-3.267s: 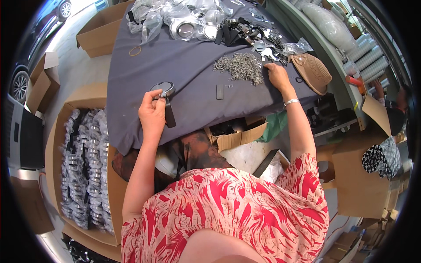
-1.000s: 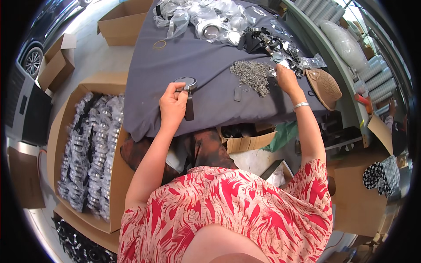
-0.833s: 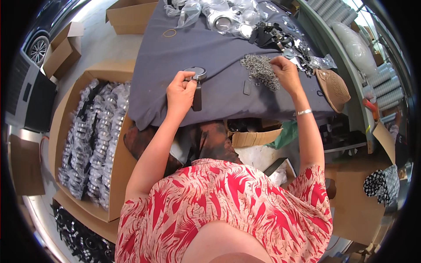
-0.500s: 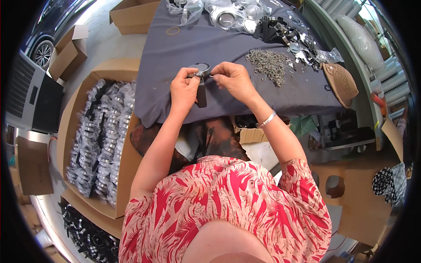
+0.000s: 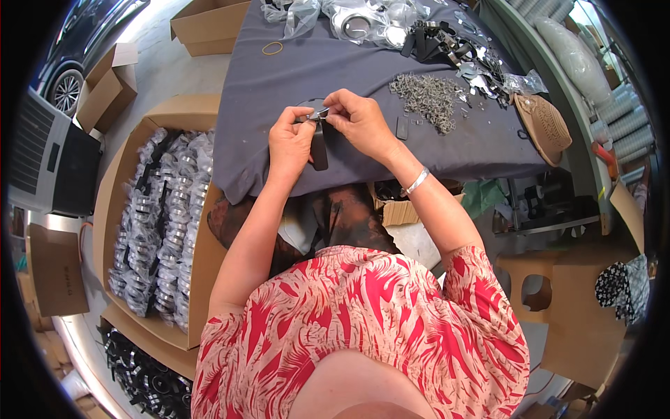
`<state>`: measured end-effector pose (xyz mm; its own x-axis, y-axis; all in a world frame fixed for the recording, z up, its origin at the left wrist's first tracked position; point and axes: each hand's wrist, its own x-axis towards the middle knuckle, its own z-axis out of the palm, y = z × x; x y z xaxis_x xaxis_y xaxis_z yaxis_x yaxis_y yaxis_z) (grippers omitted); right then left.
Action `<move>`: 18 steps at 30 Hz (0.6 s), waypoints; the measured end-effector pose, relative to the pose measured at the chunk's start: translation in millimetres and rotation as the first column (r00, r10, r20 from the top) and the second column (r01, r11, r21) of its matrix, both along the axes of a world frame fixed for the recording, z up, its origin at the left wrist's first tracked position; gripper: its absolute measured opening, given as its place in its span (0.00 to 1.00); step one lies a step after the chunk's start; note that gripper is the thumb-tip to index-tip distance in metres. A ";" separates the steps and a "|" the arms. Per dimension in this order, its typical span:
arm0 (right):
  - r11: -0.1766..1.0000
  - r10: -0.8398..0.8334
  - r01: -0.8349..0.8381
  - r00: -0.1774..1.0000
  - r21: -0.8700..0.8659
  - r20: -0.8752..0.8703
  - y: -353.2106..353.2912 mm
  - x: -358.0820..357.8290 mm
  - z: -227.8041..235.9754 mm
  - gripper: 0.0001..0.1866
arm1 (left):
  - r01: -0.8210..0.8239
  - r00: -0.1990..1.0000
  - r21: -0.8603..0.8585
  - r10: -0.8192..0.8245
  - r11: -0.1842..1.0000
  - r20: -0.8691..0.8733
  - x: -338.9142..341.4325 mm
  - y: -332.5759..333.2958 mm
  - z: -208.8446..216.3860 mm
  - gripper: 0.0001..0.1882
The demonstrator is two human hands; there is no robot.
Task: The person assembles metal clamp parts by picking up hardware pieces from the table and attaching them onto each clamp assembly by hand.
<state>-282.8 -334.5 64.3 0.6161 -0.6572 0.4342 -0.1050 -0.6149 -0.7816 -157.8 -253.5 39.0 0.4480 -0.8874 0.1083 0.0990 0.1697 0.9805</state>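
Observation:
My left hand (image 5: 289, 143) is closed on a black strap (image 5: 319, 152) with a shiny metal piece at its upper end, over the near part of the cloth-covered table. The strap's lower end hangs down beside my fingers. Thumb and fingers of my right hand (image 5: 363, 124) pinch the same metal piece (image 5: 318, 114) from the right. The fingers cover much of it, so its full shape is hidden. To the right of my right hand lies a small flat dark piece (image 5: 403, 127). Farther right is a heap of small wire loops (image 5: 427, 98).
Plastic-wrapped round metal parts (image 5: 359, 26) and a pile of black straps (image 5: 447, 45) lie at the table's far side. A straw hat (image 5: 543, 129) rests on the right edge. A cardboard box (image 5: 193, 307) at left holds wrapped rows. A rubber band (image 5: 272, 48) lies far left.
My right hand has moved left and up onto the metal piece. That piece has tipped, its round face no longer showing. The small flat dark piece has come into sight.

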 end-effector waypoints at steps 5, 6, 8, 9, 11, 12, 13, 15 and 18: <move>0.967 -0.006 -0.027 0.992 -0.255 -0.128 0.6 1.3 6.6 0.13 | 0.001 1.000 -0.014 -0.002 1.000 -0.003 -0.2 -0.3 -2.1 0.05; 0.967 -0.006 -0.026 0.992 -0.254 -0.127 -0.8 1.0 6.2 0.13 | 0.002 1.000 -0.014 -0.002 1.000 -0.002 -0.6 -0.4 -1.6 0.05; 0.822 -0.119 0.002 0.979 -0.570 -0.167 -4.4 -1.5 4.9 0.15 | 0.002 1.000 -0.012 -0.002 1.000 0.003 -1.3 -0.5 -0.8 0.05; 0.820 -0.116 0.000 0.979 -0.572 -0.167 -5.0 -3.6 5.7 0.15 | 0.000 1.000 -0.014 0.000 1.000 0.003 -0.6 -0.1 -0.5 0.05; 0.865 -0.136 0.038 0.978 -0.501 -0.160 -5.4 -7.7 7.0 0.12 | -0.003 1.000 -0.007 0.003 1.000 0.023 0.9 0.7 -0.4 0.05; 0.865 -0.139 0.041 0.977 -0.500 -0.160 -4.0 -7.9 5.8 0.12 | 0.000 1.000 -0.006 0.000 1.000 0.023 0.4 0.2 -0.8 0.05; 0.999 -0.037 0.036 0.999 -0.040 -0.022 -1.1 -6.5 4.3 0.09 | -0.001 1.000 -0.012 0.002 1.000 0.020 0.2 -0.1 -1.0 0.05; 0.905 -0.014 -0.052 0.988 0.421 0.153 3.9 -2.6 -0.9 0.06 | 0.000 1.000 -0.017 0.001 1.000 0.019 -0.7 -0.6 -0.7 0.05; 0.786 -0.119 -0.082 0.953 0.613 0.280 11.8 4.2 -7.7 0.01 | -0.007 1.000 -0.012 0.007 1.000 0.016 -1.6 -0.1 0.9 0.05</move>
<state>-278.7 -322.7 56.5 0.5132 -0.8535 0.0903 0.1793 0.0037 -0.9838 -159.4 -253.6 40.0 0.4524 -0.8829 0.1259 0.0820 0.1817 0.9799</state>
